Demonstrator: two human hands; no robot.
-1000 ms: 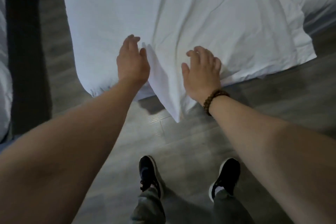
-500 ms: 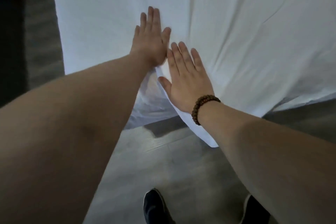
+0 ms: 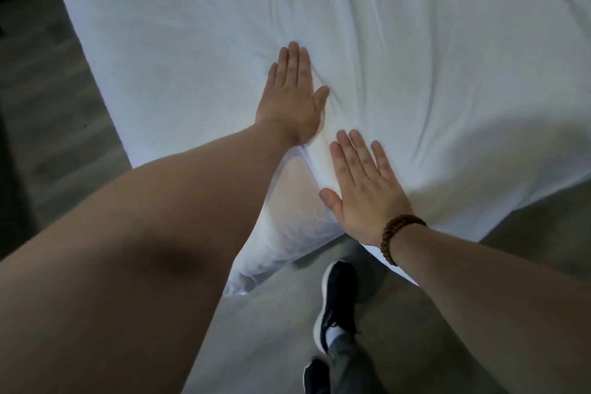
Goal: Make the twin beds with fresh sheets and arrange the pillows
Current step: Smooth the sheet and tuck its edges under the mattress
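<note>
A white sheet [image 3: 415,57] covers the bed and fills the upper part of the view, with creases running across it. Its corner hangs over the near corner of the bed toward the floor. My left hand [image 3: 292,99] lies flat on the sheet with straight fingers, pressing it near a fold. My right hand [image 3: 364,189], with a brown bead bracelet on the wrist, presses flat on the sheet at the bed's corner, just below and right of the left hand. Neither hand grips any cloth.
Grey wood floor [image 3: 57,112] lies left of the bed and below it. A dark piece of furniture [image 3: 12,169] stands at the far left edge. My dark shoes [image 3: 335,304] stand on the floor close to the bed corner.
Both hands have slid forward up onto the bed top, fingers now straight and flat. My view has moved closer over the bed, and my feet have stepped in.
</note>
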